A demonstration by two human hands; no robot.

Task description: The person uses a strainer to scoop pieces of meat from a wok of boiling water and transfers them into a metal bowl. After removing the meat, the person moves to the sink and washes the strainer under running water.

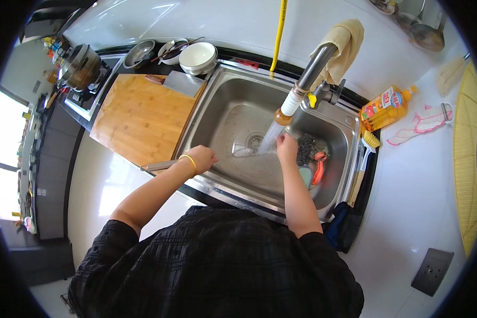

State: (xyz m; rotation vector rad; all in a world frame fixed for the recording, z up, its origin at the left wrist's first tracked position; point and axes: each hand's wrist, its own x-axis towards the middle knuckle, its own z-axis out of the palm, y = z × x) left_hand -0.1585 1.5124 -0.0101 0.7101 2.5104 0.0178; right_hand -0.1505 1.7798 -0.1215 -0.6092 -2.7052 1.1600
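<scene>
My left hand (201,158), with a yellow band at its wrist, is closed round a long metal-handled utensil (161,166) over the sink's left front edge. Its handle sticks out to the left under my forearm, and thin wire-like lines run from my fist toward the water. The utensil's exact kind cannot be made out. Just right of the stream, my right hand (286,148) has its fingers pinched together; what they hold is hidden. Water (270,138) sprays from the tap (292,102) into the steel sink (222,116).
Dark scouring mesh (305,148), a red-orange peeler-like tool (318,168) and a pale green item (306,176) lie at the sink's right. Left stands a cutting board (143,116) bearing a cleaver (183,83), with bowls (198,57) behind. An orange bottle (385,108) and brush (370,142) are right.
</scene>
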